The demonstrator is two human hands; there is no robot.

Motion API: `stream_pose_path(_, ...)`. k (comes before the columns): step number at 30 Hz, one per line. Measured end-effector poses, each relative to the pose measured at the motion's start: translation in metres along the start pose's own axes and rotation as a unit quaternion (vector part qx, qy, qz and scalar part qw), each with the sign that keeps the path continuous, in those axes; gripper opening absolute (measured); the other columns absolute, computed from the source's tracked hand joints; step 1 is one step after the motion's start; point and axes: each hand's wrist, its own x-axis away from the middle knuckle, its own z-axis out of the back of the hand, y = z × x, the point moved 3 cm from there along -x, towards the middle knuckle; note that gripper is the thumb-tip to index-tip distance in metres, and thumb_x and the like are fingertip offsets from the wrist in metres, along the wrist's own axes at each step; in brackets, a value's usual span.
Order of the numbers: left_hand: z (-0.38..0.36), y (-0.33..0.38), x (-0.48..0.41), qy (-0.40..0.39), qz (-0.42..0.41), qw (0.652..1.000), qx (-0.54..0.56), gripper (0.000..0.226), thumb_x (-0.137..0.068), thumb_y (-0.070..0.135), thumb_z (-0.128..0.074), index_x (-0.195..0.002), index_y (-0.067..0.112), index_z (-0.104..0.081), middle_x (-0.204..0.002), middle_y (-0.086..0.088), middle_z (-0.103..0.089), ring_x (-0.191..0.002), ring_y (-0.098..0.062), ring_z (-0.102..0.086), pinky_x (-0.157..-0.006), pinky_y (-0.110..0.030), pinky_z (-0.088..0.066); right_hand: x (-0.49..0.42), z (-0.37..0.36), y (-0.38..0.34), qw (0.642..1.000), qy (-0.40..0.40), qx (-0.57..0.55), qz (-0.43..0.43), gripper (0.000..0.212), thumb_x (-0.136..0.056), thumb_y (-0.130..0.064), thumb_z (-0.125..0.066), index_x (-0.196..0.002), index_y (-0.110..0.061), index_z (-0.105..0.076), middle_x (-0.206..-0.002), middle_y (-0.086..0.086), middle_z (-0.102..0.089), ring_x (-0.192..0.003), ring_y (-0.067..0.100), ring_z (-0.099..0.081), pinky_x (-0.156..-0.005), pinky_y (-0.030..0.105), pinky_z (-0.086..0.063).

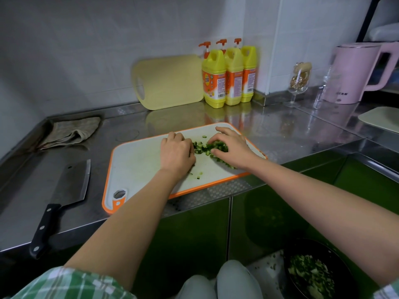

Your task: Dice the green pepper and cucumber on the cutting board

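The dice heap [205, 148] is lying on the board [140, 162] between the left hand [178, 152] and right hand [233, 147], both equally near, fingers curling round it.

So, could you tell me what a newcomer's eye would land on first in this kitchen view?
Mid-frame, the left hand and right hand bracket a pile of diced green vegetable on the orange-rimmed cutting board, the right's fingers curled over it. A black-handled cleaver lies on the steel counter left of the board, untouched. Three yellow pump bottles stand by the back wall.
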Motion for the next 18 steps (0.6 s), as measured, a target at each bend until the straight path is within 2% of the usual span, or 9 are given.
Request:
stream_pose_path(5,0.001,0.006,-0.008,-0.005,-0.021,0.999,0.038,0.029,-0.082,0.024,-0.062,-0.110,0.017,-0.067,-0.113,-0.008,-0.059,-0.110,-0.030,-0.047,-0.087,-0.038,-0.038,-0.008,-0.009,-0.011,0.996,-0.014,0.084,0.005,0.010,-0.088,-0.031,-0.064,-0.096,-0.028,-0.069,-0.152,0.003,-0.035,-0.142,0.021,-0.025,-0.108,0.037,-0.016)
stream_pose_path(9,-0.006,0.012,-0.017,-0.039,-0.048,0.995,0.073,0.030,-0.086,0.031,-0.063,-0.115,0.023,-0.068,-0.121,-0.001,-0.062,-0.116,-0.025,-0.046,-0.091,-0.037,-0.038,-0.009,-0.004,-0.003,0.997,0.020,0.068,-0.020,0.005,-0.084,-0.025,-0.064,-0.085,-0.025,-0.069,-0.143,0.003,-0.044,-0.136,0.018,-0.034,-0.102,0.034,-0.019)
stream_pose_path(14,-0.012,0.016,-0.025,-0.057,-0.041,0.996,0.055,0.025,-0.088,0.040,-0.063,-0.108,0.027,-0.070,-0.114,-0.001,-0.063,-0.112,-0.025,-0.048,-0.088,-0.037,-0.039,-0.014,-0.007,-0.002,0.998,0.007,0.059,-0.033,0.011,-0.082,-0.026,-0.065,-0.092,-0.022,-0.065,-0.135,0.000,-0.047,-0.132,0.016,-0.036,-0.098,0.034,-0.022)
stream_pose_path(18,-0.012,0.016,-0.027,-0.056,-0.036,0.996,0.057,0.022,-0.087,0.036,-0.062,-0.105,0.024,-0.068,-0.109,-0.003,-0.061,-0.112,-0.026,-0.047,-0.086,-0.035,-0.037,-0.017,-0.007,0.005,0.999,0.018,0.017,-0.028,0.014,-0.089,-0.022,-0.056,-0.100,-0.023,-0.064,-0.127,-0.002,-0.050,-0.127,0.017,-0.041,-0.094,0.034,-0.025)
